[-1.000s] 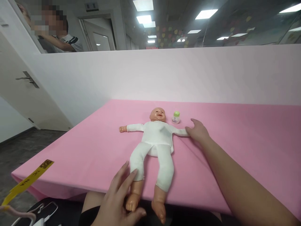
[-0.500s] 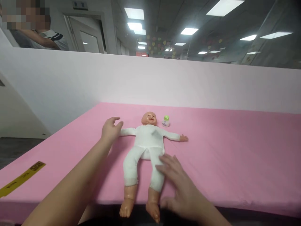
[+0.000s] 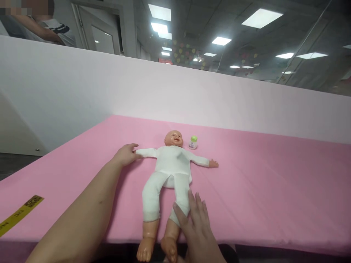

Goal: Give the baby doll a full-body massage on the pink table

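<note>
A baby doll (image 3: 173, 160) in a white top and white leggings lies on its back on the pink-covered table (image 3: 263, 190), arms spread and bare feet over the front edge. My left hand (image 3: 126, 154) is closed around the doll's hand at the left, which it mostly hides. Alongside the doll's leg on the right, my right hand (image 3: 199, 223) has its fingers stretched out, the thumb over the lower leg. Part of that palm is hidden low in the picture. A small jar (image 3: 193, 143) with a green lid stands beside the doll's head.
A yellow printed strip (image 3: 20, 215) is stuck near the table's left front. Behind the table rises a white low wall (image 3: 192, 95) with glass above it. A person (image 3: 46, 29) is visible at the upper left.
My left hand has come down onto the doll's hand and closed. My right hand has moved down along the leg, and that foot has shifted left. The view has tilted slightly.
</note>
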`<control>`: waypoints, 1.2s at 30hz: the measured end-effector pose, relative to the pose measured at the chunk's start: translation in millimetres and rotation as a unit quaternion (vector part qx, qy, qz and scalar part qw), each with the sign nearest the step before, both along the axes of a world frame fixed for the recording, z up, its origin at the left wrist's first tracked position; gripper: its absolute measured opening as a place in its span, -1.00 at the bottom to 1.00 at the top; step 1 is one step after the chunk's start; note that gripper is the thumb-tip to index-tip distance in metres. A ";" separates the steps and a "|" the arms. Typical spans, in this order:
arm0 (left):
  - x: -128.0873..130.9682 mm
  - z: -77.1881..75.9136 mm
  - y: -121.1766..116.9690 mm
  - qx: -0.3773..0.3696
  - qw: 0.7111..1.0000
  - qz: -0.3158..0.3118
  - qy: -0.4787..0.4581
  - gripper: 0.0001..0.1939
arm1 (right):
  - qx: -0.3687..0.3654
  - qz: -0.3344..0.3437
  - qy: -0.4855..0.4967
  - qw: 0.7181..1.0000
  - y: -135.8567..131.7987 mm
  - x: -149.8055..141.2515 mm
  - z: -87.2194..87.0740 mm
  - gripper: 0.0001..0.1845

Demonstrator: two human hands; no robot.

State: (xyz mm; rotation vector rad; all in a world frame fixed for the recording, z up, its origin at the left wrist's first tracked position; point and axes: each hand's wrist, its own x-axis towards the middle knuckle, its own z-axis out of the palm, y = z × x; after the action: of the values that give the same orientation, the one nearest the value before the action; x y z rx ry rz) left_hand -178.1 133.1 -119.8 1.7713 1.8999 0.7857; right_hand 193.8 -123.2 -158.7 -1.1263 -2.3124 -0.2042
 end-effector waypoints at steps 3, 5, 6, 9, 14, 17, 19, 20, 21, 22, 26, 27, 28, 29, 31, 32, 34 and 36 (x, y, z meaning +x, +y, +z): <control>-7.8 -8.0 5.6 -0.016 0.998 -0.012 0.061 -0.12 | 0.000 -0.007 0.010 1.000 -3.0 -6.7 -3.0 0.39; -9.8 -9.6 6.0 -0.020 0.997 -0.011 0.073 -0.29 | -0.006 -0.017 0.010 1.000 -4.9 -11.6 -6.6 0.46; -9.7 -9.1 5.1 -0.026 0.997 -0.011 0.071 -0.38 | -0.011 -0.028 0.011 1.000 -5.7 -14.2 -8.1 0.50; -7.0 -4.3 0.7 -0.040 0.997 -0.010 0.061 -0.53 | -0.024 -0.055 0.023 0.998 -7.9 -21.9 -10.0 0.51; 0.4 6.6 -6.2 -0.017 0.999 0.030 0.007 -0.47 | -0.068 -0.039 0.088 0.993 -11.6 -19.9 -2.9 0.35; 6.0 10.8 -8.8 0.010 0.997 0.062 -0.055 -0.42 | -0.076 0.005 0.140 0.987 -14.8 -7.8 3.9 0.15; 10.5 11.2 -9.9 0.030 0.990 0.071 -0.116 -0.35 | -0.062 0.039 0.166 0.983 -17.0 1.0 8.4 -0.01; 13.3 10.7 -10.2 0.044 0.985 0.073 -0.149 -0.29 | -0.057 0.048 0.177 0.981 -17.9 4.8 10.8 -0.08; 16.4 9.8 -10.4 0.061 0.979 0.074 -0.180 -0.22 | -0.055 0.051 0.187 0.979 -18.5 8.0 13.2 -0.13; 20.3 8.8 -10.4 0.080 0.972 0.076 -0.207 -0.16 | -0.056 0.050 0.195 0.978 -18.6 10.5 15.9 -0.15; 43.7 7.5 -9.8 0.163 0.936 0.081 -0.300 -0.20 | -0.043 0.027 0.215 0.975 -11.9 15.0 31.1 -0.16; 51.7 8.3 -10.1 0.178 0.928 0.075 -0.319 -0.24 | -0.039 0.019 0.218 0.975 -8.1 15.2 36.0 -0.19; 60.5 9.5 -11.0 0.190 0.921 0.065 -0.333 -0.28 | -0.038 0.009 0.222 0.974 -3.5 15.4 41.3 -0.26; 69.7 10.9 -12.6 0.197 0.918 0.052 -0.341 -0.30 | -0.038 0.000 0.228 0.973 1.9 15.7 46.7 -0.34; 88.9 13.8 -17.6 0.205 0.918 0.020 -0.338 -0.34 | -0.037 -0.015 0.240 0.970 14.4 16.7 57.7 -0.47; 98.2 15.3 -21.0 0.210 0.923 0.007 -0.323 -0.37 | -0.038 -0.021 0.246 0.968 21.3 17.5 63.1 -0.50; 114.9 18.2 -28.3 0.225 0.940 -0.012 -0.255 -0.48 | -0.048 -0.042 0.257 0.964 35.9 19.4 73.4 -0.52; 127.4 21.3 -35.0 0.234 0.960 -0.036 -0.150 -0.62 | -0.074 -0.064 0.256 0.962 50.9 20.8 83.0 -0.51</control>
State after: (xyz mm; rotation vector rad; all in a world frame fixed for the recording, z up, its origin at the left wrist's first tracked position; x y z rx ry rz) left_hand -50.7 98.1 -98.5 1.8319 1.5241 1.4798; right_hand 214.6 -72.3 -75.7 -1.2311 -1.8192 0.1980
